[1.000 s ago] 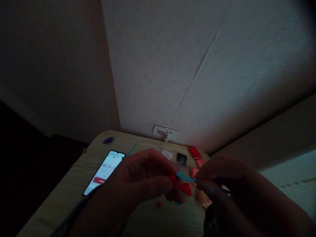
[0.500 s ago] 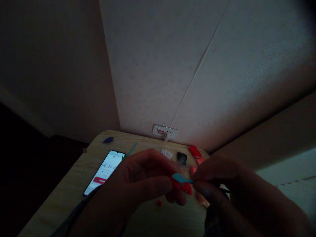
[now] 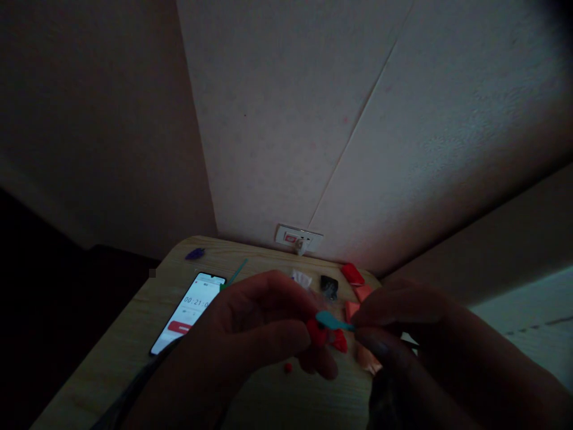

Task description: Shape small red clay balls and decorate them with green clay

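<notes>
So you've got your left hand [image 3: 255, 334] in the lower middle of the frame, thumb and fingers pinching a small red lump [image 3: 316, 335], which sits a bit right of centre near the bottom. Your right hand [image 3: 416, 340], lower right, has a teal tool [image 3: 329, 321] pinched between thumb and index finger. Its flat, wider end points left and overlaps the top of the lump; honestly can't tell if it's touching or just in front.

Just past your left fingertips there's a shiny red piece [image 3: 340, 341], and I can't make out whether you're holding it or it's lying on the table [image 3: 125, 340]. A little red ball [image 3: 289, 368] sits on the wood below your left thumb.

Your phone [image 3: 188, 313] is lower left, screen lit, showing 00:21 with the end of the readout cut off by your hand. Above it there's a purple thing [image 3: 194, 254] near the table's corner, and a thin teal stick [image 3: 239, 270] pokes out behind your left hand. Beyond your hands you've got a white packet [image 3: 301, 278], a black packet [image 3: 329, 285] and, right of those, a red packet [image 3: 353, 275]. The wall socket [image 3: 308, 237] is just above the table's back edge. Pretty dim in there, btw.
</notes>
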`<state>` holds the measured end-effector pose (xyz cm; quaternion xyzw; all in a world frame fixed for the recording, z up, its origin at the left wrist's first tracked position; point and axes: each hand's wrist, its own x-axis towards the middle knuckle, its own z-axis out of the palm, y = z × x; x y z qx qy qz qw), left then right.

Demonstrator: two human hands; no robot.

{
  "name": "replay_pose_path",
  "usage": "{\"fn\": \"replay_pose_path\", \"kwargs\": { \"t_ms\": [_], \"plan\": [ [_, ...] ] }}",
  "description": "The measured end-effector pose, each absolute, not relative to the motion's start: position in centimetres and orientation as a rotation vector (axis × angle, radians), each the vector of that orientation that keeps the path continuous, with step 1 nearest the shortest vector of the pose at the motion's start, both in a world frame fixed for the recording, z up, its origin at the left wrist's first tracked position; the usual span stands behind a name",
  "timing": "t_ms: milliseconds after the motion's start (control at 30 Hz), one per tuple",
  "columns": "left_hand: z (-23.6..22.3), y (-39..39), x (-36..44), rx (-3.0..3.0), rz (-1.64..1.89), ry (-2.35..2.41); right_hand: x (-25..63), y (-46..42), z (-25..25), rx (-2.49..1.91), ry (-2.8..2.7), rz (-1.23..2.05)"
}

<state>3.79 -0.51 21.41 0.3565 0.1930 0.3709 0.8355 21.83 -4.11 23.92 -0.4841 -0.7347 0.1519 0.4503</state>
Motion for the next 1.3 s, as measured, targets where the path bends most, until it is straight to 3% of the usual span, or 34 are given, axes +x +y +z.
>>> {"fn": "replay_pose_path", "kwargs": {
  "t_ms": [900, 1300],
  "plan": [
    [21.7, -0.2, 3.8, 0.739, 0.718, 0.469, 21.6, -4.3, 24.1, -1.259, -1.782, 0.317],
    [21.7, -0.3, 3.9, 0.752, 0.69, 0.486, 21.9, -3.7, 24.8, -1.095, -1.959, 0.48]
  ]
}}
